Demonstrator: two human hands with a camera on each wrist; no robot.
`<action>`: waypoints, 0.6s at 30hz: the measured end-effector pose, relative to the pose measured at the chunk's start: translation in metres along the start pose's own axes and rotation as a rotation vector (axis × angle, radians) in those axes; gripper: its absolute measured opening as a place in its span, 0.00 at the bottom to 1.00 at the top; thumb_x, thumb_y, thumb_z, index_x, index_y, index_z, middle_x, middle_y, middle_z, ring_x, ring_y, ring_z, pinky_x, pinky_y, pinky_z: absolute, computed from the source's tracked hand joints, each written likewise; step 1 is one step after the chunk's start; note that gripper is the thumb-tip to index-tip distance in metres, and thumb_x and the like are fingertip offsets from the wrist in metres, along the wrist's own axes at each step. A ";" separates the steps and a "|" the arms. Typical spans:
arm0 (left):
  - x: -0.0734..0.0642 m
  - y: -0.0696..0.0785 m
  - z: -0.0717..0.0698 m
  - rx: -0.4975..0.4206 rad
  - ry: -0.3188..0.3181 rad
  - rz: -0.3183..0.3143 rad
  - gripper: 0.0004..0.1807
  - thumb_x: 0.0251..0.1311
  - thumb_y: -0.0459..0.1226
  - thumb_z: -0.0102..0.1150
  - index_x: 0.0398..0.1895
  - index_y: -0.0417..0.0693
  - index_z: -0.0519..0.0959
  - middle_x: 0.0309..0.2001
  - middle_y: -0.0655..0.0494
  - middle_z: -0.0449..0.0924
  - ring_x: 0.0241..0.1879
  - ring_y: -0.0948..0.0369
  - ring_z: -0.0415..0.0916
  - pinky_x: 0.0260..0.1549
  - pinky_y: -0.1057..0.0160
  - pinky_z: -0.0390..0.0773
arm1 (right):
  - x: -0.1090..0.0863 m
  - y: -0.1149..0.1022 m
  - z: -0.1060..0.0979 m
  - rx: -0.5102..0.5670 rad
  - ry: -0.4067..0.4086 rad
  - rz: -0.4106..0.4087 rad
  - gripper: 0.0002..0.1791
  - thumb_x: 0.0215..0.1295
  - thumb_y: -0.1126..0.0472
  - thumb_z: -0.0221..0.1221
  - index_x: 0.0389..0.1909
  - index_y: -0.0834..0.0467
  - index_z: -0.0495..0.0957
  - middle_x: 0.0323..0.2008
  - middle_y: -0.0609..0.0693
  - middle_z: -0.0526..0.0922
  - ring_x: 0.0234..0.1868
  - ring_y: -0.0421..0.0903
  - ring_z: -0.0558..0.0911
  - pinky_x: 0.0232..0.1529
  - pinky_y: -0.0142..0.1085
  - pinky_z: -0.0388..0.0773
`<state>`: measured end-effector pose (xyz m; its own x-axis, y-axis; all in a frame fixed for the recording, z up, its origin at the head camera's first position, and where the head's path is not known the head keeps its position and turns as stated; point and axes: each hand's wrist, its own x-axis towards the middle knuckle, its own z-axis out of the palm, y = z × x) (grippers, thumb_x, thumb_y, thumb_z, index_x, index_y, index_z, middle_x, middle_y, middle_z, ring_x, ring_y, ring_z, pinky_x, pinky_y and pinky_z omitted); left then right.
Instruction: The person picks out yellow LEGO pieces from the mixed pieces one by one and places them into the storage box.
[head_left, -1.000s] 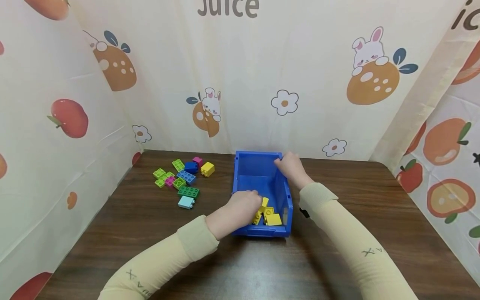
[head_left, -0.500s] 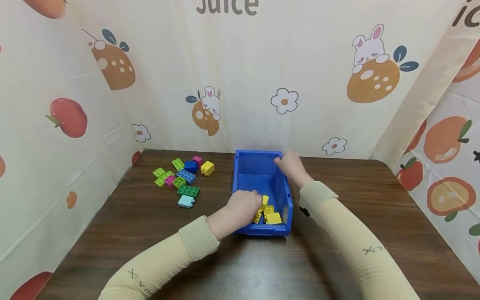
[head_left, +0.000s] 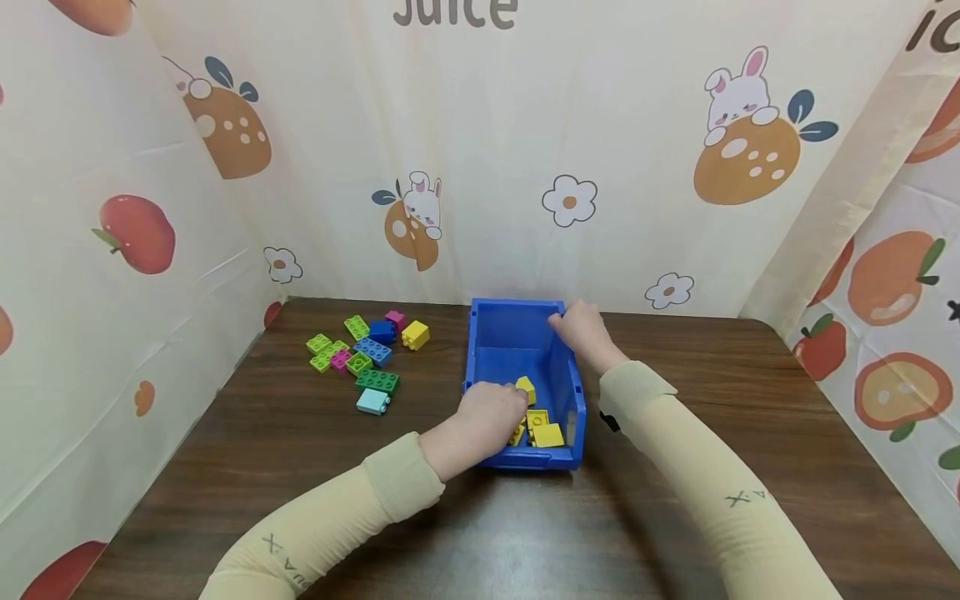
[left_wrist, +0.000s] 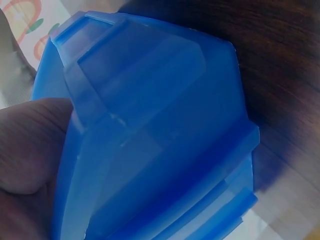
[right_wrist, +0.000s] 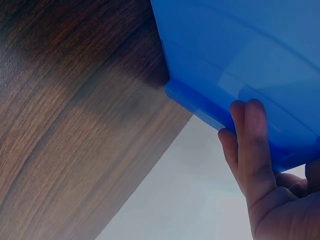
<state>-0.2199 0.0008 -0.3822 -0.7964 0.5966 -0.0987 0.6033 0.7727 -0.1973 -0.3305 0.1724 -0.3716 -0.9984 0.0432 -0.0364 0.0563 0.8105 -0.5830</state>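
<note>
A blue plastic storage bin (head_left: 525,457) stands mid-table with several yellow toy building bricks (head_left: 547,435) near its front. My left hand (head_left: 487,421) reaches over the bin's left wall, its fingers bent down inside among the bricks; the fingertips are hidden, so I cannot tell if they pinch one. One yellow brick (head_left: 527,389) lies right by those fingers. In the left wrist view, part of the left hand (left_wrist: 30,150) shows beside the bin's wall (left_wrist: 160,115). My right hand (head_left: 585,333) grips the bin's rear right rim, with fingers (right_wrist: 256,135) along the outside in the right wrist view.
Left of the bin lies a loose group of bricks, among them a dark green brick (head_left: 377,381), a light blue brick (head_left: 372,402), a blue brick (head_left: 372,351) and a yellow brick (head_left: 415,336). A printed curtain (head_left: 480,150) hangs behind the wooden table (head_left: 300,467).
Inside the bin, the yellow brick by my left fingers has shifted toward the back and turned. My left hand has moved slightly right; the right hand holds its place on the rim.
</note>
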 end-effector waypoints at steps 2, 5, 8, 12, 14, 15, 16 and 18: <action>0.001 0.001 0.001 0.012 -0.001 0.006 0.21 0.58 0.45 0.63 0.55 0.52 0.77 0.43 0.55 0.82 0.33 0.62 0.79 0.30 0.63 0.82 | 0.000 0.000 0.000 -0.002 0.005 0.001 0.22 0.68 0.57 0.48 0.13 0.57 0.60 0.11 0.47 0.60 0.13 0.43 0.66 0.14 0.30 0.67; 0.001 0.001 0.002 0.020 -0.002 0.012 0.23 0.59 0.44 0.62 0.59 0.54 0.76 0.42 0.55 0.82 0.34 0.62 0.79 0.31 0.63 0.82 | 0.000 0.001 0.000 0.006 0.000 -0.001 0.22 0.69 0.56 0.48 0.13 0.57 0.60 0.11 0.47 0.59 0.13 0.43 0.67 0.15 0.29 0.68; 0.001 0.002 0.002 0.013 0.003 0.017 0.23 0.60 0.44 0.61 0.60 0.55 0.75 0.42 0.55 0.82 0.34 0.62 0.78 0.31 0.63 0.82 | 0.000 0.002 -0.001 0.020 -0.011 -0.005 0.23 0.68 0.56 0.48 0.12 0.57 0.59 0.10 0.47 0.59 0.12 0.43 0.65 0.14 0.30 0.67; 0.000 0.002 -0.001 -0.008 -0.003 0.016 0.23 0.60 0.43 0.61 0.60 0.55 0.75 0.43 0.55 0.82 0.34 0.62 0.77 0.32 0.63 0.82 | -0.001 0.003 -0.006 0.015 -0.036 -0.025 0.23 0.67 0.55 0.48 0.12 0.56 0.58 0.09 0.46 0.60 0.11 0.43 0.66 0.15 0.31 0.67; 0.000 0.002 -0.003 -0.018 -0.008 0.017 0.23 0.60 0.43 0.60 0.60 0.55 0.75 0.44 0.55 0.82 0.35 0.62 0.77 0.33 0.62 0.82 | -0.001 0.004 -0.009 0.007 -0.061 -0.039 0.23 0.68 0.53 0.47 0.13 0.56 0.60 0.10 0.46 0.62 0.14 0.45 0.72 0.18 0.34 0.74; 0.000 0.001 -0.004 -0.023 -0.006 0.020 0.23 0.61 0.43 0.60 0.60 0.54 0.75 0.44 0.55 0.82 0.35 0.61 0.77 0.33 0.62 0.82 | -0.001 0.004 -0.012 0.008 -0.077 -0.040 0.23 0.69 0.52 0.46 0.14 0.57 0.63 0.11 0.47 0.65 0.16 0.47 0.75 0.21 0.35 0.77; -0.001 0.001 -0.005 -0.029 -0.002 0.024 0.23 0.60 0.44 0.60 0.59 0.54 0.75 0.44 0.54 0.82 0.36 0.61 0.77 0.34 0.62 0.82 | -0.001 0.004 -0.014 0.017 -0.096 -0.042 0.23 0.70 0.51 0.45 0.16 0.58 0.65 0.13 0.48 0.68 0.19 0.48 0.78 0.24 0.37 0.80; -0.002 -0.001 -0.009 -0.047 0.017 0.031 0.23 0.60 0.45 0.61 0.58 0.52 0.76 0.45 0.53 0.82 0.37 0.60 0.77 0.36 0.61 0.82 | -0.002 0.005 -0.021 0.049 -0.132 -0.038 0.24 0.72 0.48 0.44 0.25 0.62 0.72 0.19 0.51 0.74 0.25 0.50 0.83 0.30 0.41 0.83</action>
<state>-0.2185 0.0005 -0.3734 -0.7768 0.6238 -0.0869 0.6293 0.7628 -0.1487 -0.3282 0.1881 -0.3573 -0.9907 -0.0669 -0.1185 0.0220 0.7803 -0.6250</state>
